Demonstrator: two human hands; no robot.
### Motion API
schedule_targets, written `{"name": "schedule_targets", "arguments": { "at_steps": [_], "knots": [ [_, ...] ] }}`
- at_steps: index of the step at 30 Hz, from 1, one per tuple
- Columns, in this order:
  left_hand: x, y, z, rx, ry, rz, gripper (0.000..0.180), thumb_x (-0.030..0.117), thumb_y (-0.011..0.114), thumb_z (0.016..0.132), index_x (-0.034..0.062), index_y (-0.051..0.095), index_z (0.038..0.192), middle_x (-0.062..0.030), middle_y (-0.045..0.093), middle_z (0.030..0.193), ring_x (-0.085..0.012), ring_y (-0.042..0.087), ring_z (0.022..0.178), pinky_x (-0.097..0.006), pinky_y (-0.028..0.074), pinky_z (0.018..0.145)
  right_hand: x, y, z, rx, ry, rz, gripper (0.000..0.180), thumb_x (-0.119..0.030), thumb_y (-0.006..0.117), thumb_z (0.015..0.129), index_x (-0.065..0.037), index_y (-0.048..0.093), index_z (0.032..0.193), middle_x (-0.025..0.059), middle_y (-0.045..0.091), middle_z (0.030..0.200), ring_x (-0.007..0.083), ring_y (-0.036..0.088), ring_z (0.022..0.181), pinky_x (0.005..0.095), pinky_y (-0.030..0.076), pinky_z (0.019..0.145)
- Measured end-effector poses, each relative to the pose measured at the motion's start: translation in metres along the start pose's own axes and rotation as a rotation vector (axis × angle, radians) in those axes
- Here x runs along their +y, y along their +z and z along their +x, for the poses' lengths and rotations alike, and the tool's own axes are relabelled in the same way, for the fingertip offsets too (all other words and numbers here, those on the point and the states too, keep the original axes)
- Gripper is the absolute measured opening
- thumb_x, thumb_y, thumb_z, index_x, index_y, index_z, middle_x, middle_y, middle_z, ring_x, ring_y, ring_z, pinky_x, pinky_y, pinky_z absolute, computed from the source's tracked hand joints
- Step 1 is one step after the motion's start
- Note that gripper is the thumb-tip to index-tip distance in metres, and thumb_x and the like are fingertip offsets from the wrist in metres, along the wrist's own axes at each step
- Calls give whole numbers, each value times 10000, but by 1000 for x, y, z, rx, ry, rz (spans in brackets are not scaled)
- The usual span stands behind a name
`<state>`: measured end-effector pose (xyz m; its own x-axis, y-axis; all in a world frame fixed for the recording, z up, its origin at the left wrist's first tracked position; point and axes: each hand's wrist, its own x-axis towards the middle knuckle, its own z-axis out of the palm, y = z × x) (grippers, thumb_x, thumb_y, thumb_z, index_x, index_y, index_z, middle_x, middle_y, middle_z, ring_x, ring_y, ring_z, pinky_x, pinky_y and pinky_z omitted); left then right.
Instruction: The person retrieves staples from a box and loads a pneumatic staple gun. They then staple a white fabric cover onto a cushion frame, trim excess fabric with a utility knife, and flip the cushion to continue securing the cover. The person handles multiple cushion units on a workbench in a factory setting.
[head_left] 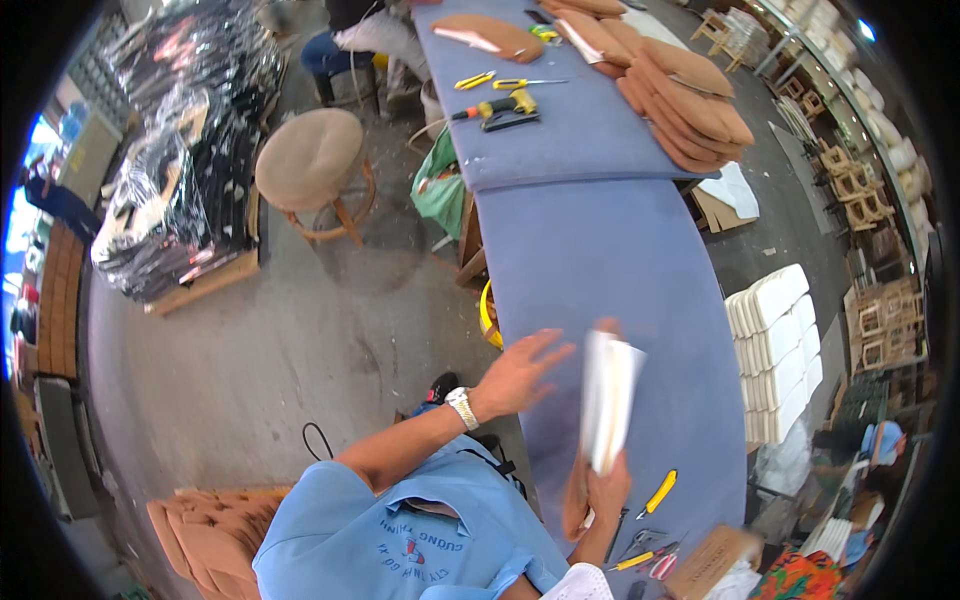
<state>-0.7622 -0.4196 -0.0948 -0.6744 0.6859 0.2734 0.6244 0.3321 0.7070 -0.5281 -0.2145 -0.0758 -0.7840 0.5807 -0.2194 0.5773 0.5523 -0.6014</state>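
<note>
White piece [606, 405]; edge-on, over blue table [605, 255]

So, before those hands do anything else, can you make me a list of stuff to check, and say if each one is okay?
1. White piece gripped: ok, the right hand holds its near end.
2. Left hand free: ok, it is open with fingers spread, apart from the piece.
3. Piece's surface good: cannot tell, it is too blurred.
4. Yellow utility knife out of reach: not ok, it lies loose on the blue tabletop, close to the right hand.
5. Knife blade tucked in: cannot tell, too small to see.
6. Stacked brown cushions out of the way: ok, they are at the table's far end.
</note>
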Motion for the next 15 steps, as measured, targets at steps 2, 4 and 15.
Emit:
{"name": "schedule_targets", "arguments": {
  "at_steps": [2, 4, 15],
  "knots": [
    [49, -14, 20, -204, 285, 126, 928, 210, 837, 784, 239, 368, 1584, -146, 291, 1657, -363, 230, 1550, -547, 252, 1246, -26, -1, -7, 17, -274, -299, 693, -18, 700, 729, -117, 576, 1404, 217, 634, 1356, 394, 647, 1183, 479, 525, 995],
    [74, -19, 17, -432, 410, 261, 1044, 240, 871, 729, 294, 313, 1609, -116, 215, 1694, -324, 160, 1577, -579, 197, 1261, 1, -12, 0, 8, -363, -217, 737, -12, 699, 701, -139, 580, 1417, 190, 609, 1406, 379, 635, 1209, 471, 522, 1006],
    [137, 120, -14, -577, 293, 319, 875, 311, 804, 780, 153, 419, 1550, -205, 621, 1330, -389, 654, 1137, -476, 567, 863, 81, -60, -14, 45, -513, -267, 580, -24, 712, 718, -123, 669, 1288, 150, 641, 1347, 344, 589, 1249, 491, 462, 1058]
  ]
}}
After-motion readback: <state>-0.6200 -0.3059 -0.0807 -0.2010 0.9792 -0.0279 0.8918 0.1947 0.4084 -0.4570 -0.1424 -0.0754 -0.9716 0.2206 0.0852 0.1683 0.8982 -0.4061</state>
